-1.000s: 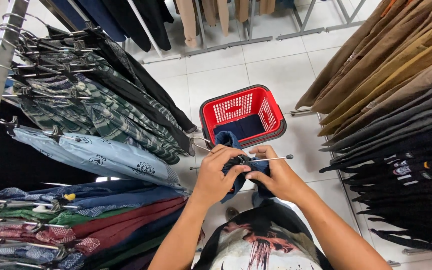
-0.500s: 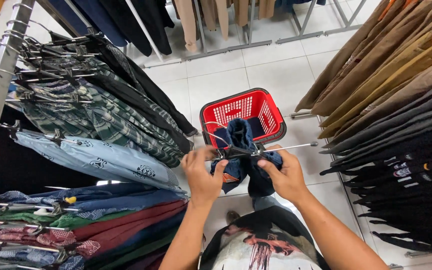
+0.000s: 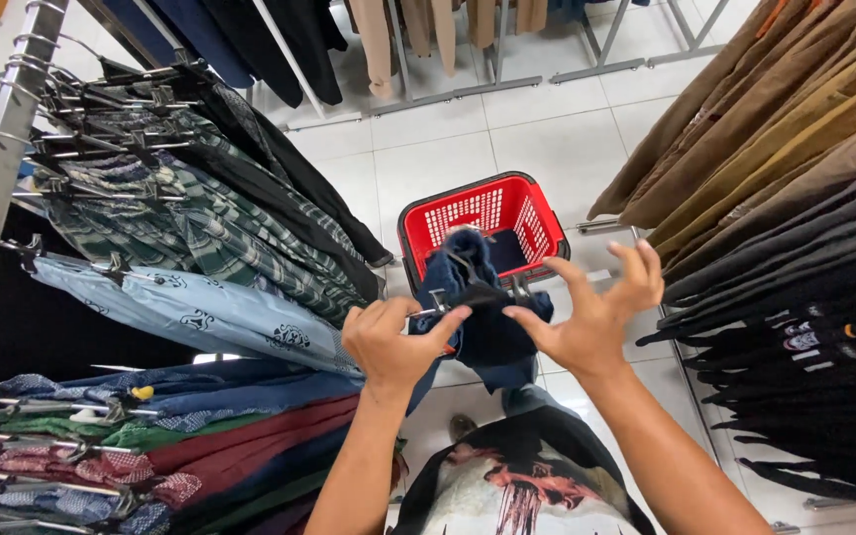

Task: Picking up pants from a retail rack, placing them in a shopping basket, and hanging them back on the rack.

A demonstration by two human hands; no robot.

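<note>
A dark blue garment (image 3: 482, 327) hangs on a clip hanger (image 3: 468, 294) in front of my chest. My left hand (image 3: 393, 342) pinches the hanger's left end between thumb and fingers. My right hand (image 3: 591, 317) touches the garment's right side with the thumb, the other fingers spread wide. A red plastic basket (image 3: 527, 198) stands on the white floor just beyond, with part of the blue cloth over its near rim.
On the left, a rack (image 3: 2, 168) holds plaid, pale blue and red garments on clip hangers. Brown and black clothes (image 3: 795, 198) hang densely on the right. More racks (image 3: 428, 40) stand across the tiled aisle.
The blue garment has come up and nearer, now bunched higher on the hanger. My right hand has let go its grip and spread its fingers; the metal bar at the right is no longer seen.
</note>
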